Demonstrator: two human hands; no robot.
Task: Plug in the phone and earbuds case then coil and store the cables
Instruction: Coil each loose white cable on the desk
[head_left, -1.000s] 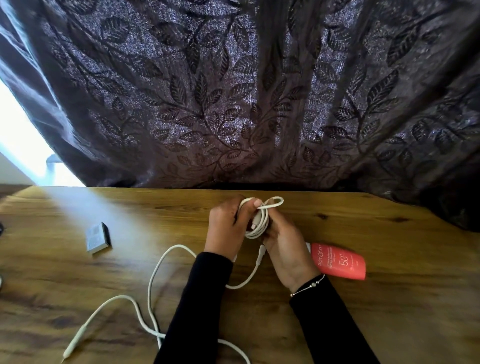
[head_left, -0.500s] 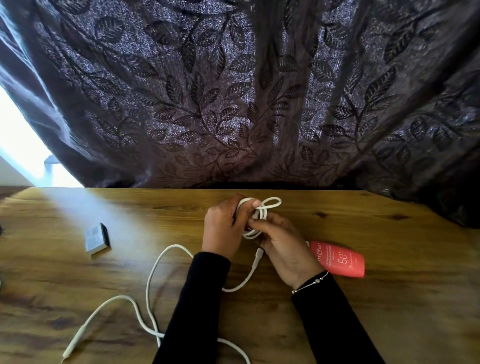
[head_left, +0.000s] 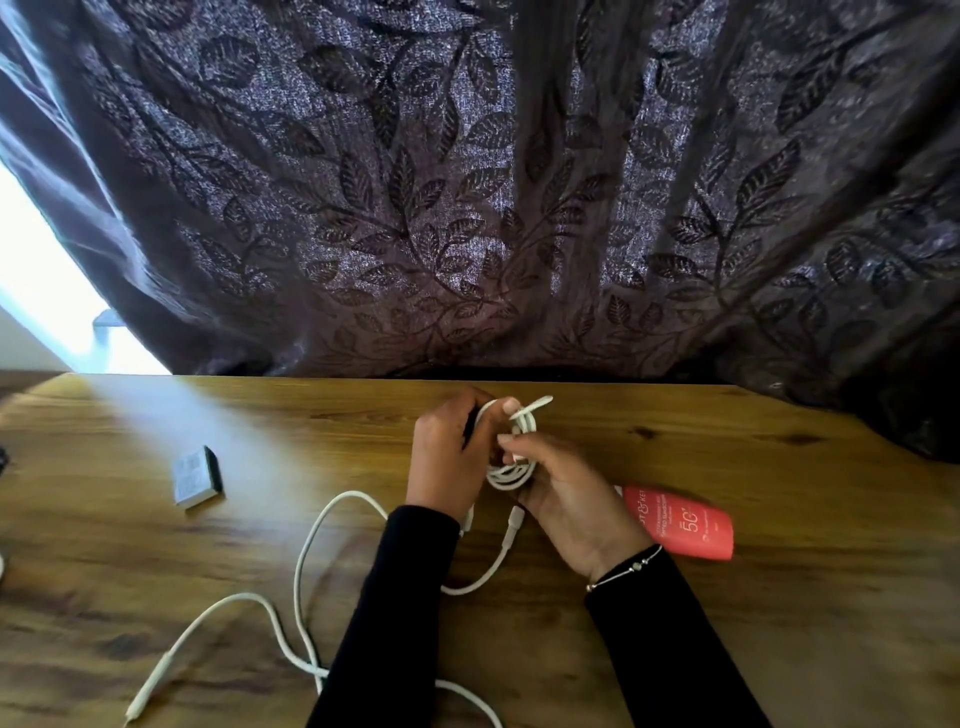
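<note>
A white cable coil (head_left: 514, 467) hangs between my two hands above the middle of the wooden table (head_left: 779, 597). My left hand (head_left: 447, 457) grips the coil from the left, with a loop sticking out past its fingertips. My right hand (head_left: 566, 493) pinches the strands in front of the coil. The coil's loose tail with a connector (head_left: 514, 519) dangles below my right hand. A second white cable (head_left: 301, 561) lies loose on the table at the lower left, its plug end (head_left: 145, 696) near the front edge. No phone or earbuds case is clearly in view.
A small grey rectangular block (head_left: 197, 478) lies on the table to the left. A coral-red tube (head_left: 680, 525) lies just right of my right hand. A dark leaf-patterned curtain (head_left: 467, 208) hangs behind the table's far edge.
My right hand's fingers have moved up and across the front of the coil, drawing the tail closer round it. The left hand has kept its grip in place.
</note>
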